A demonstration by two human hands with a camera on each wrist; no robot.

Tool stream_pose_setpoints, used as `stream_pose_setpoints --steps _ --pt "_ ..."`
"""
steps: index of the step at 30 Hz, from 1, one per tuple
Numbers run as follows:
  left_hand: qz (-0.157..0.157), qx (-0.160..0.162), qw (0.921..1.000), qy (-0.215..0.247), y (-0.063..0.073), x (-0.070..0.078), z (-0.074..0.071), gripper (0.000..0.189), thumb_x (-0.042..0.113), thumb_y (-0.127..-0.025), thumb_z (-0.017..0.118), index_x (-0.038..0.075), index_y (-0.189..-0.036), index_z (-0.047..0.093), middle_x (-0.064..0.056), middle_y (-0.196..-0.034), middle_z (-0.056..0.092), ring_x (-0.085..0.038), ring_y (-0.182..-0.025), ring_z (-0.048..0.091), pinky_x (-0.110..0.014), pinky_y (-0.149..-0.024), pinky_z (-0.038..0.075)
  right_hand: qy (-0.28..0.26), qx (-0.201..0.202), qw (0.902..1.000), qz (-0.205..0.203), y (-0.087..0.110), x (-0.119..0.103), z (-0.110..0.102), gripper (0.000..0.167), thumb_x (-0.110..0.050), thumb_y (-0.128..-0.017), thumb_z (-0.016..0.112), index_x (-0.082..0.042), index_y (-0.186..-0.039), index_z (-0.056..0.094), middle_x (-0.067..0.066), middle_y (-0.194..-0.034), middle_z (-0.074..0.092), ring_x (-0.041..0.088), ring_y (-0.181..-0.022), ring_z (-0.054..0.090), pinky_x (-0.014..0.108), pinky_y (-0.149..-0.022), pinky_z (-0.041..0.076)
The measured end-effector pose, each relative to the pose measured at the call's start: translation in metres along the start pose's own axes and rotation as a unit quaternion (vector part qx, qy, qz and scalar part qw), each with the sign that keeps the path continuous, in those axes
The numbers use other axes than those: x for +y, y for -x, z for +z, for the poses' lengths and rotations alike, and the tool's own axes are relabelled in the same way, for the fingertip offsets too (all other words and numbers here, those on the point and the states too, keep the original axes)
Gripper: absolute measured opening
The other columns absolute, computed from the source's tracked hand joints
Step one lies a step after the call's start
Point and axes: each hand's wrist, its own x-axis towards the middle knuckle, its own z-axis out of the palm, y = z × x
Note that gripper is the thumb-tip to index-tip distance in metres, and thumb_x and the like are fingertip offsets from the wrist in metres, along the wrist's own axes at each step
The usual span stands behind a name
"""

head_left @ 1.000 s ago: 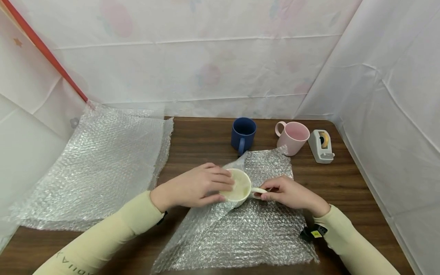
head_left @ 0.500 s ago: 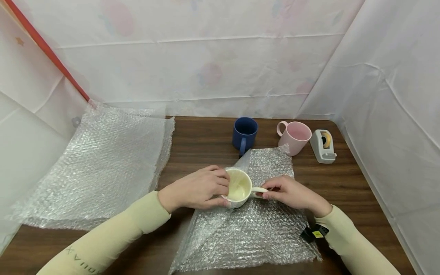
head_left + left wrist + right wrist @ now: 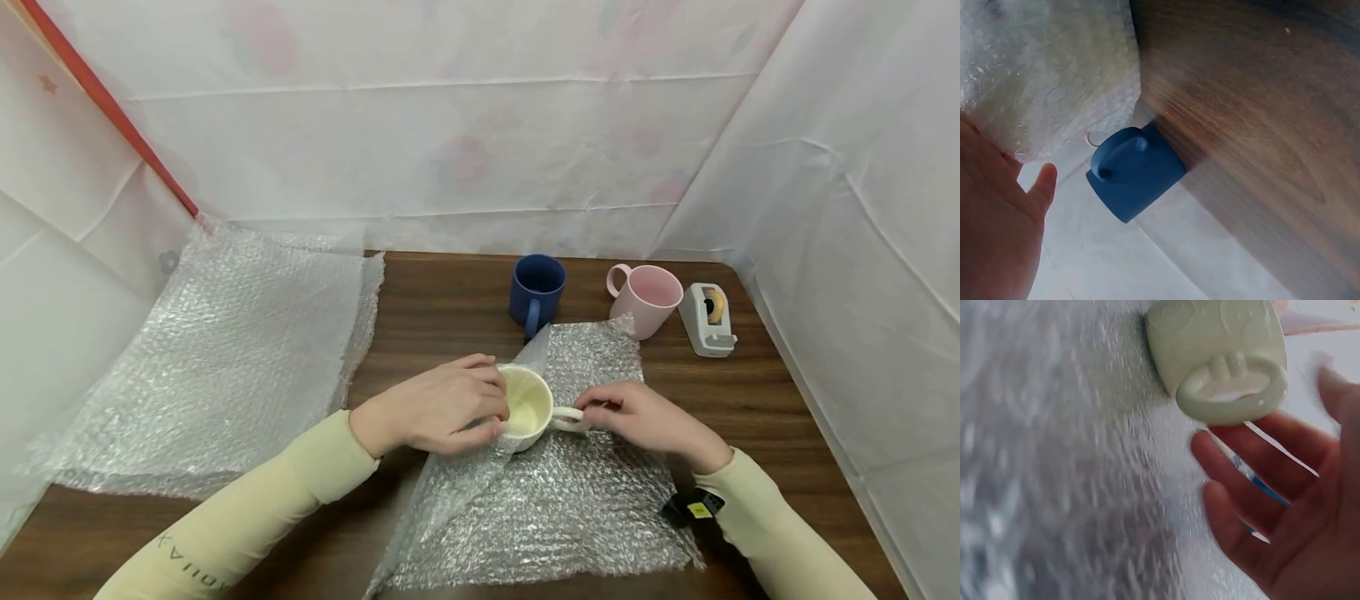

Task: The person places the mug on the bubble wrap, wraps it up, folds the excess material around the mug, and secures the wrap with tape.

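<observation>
A pale yellow-green mug [image 3: 529,408] stands on a sheet of bubble wrap [image 3: 555,517], its handle pointing right. My left hand [image 3: 442,408] holds a fold of the wrap against the mug's left side, fingers bent over the rim and thumb outside. In the left wrist view, wrap [image 3: 1066,75] covers that side of the mug. My right hand [image 3: 641,417] is at the handle [image 3: 1235,412]. The right wrist view shows its fingers spread, fingertips right under the handle, and the thumb raised away from it.
Behind the wrap stand a blue mug [image 3: 537,292] and a pink mug [image 3: 647,300], the pink one at the wrap's far corner. A white tape dispenser [image 3: 708,321] is at far right. More bubble wrap [image 3: 240,358] lies on the left of the wooden table [image 3: 442,308].
My left fingers have drawn back from across the mug's mouth to its left rim. The wrap's near left corner has shifted right. My right thumb and fingers have loosened from the handle.
</observation>
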Motion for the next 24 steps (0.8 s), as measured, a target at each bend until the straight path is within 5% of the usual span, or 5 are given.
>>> stream_pose_setpoints --steps 3,8,13,24 --pt "-0.010 -0.004 0.9999 0.005 0.000 0.001 -0.002 0.026 0.026 -0.101 0.044 0.016 -0.104 0.067 0.005 -0.104 0.066 -0.013 -0.110 0.057 -0.042 -0.116 0.026 0.072 0.093 0.9928 0.021 0.002 0.003 -0.006 0.013 -0.016 -0.100 0.060 -0.016 -0.102 0.073 -0.006 -0.094 0.069 0.009 -0.082 0.063 0.032 -0.071 0.053" --pt "-0.008 0.039 0.9990 0.023 0.002 0.002 -0.008 0.022 0.026 -0.098 0.055 0.013 -0.111 0.067 0.003 -0.113 0.066 -0.014 -0.117 0.056 -0.042 -0.115 0.029 0.160 0.217 0.9531 0.137 0.004 0.012 -0.015 0.025 -0.018 -0.093 0.070 -0.001 -0.110 0.062 0.013 -0.101 0.059 0.024 -0.087 0.058 0.041 -0.073 0.048" --pt "-0.001 0.072 0.9972 0.021 0.010 0.002 -0.013 0.021 0.031 -0.096 0.062 0.014 -0.108 0.068 0.002 -0.115 0.066 -0.015 -0.119 0.054 -0.042 -0.113 0.032 0.114 0.196 0.9429 0.244 0.009 0.023 -0.020 0.042 -0.026 -0.092 0.071 0.003 -0.113 0.050 0.016 -0.097 0.057 0.026 -0.082 0.056 0.037 -0.066 0.045" --pt "-0.002 0.067 0.9975 0.025 0.021 0.002 -0.007 0.028 0.036 -0.097 0.063 0.014 -0.110 0.072 0.000 -0.120 0.068 -0.020 -0.127 0.052 -0.047 -0.110 0.036 0.019 0.198 0.9296 0.310 0.008 0.034 -0.025 0.059 -0.029 -0.088 0.076 0.004 -0.120 0.040 0.019 -0.103 0.060 0.030 -0.090 0.058 0.036 -0.072 0.044"
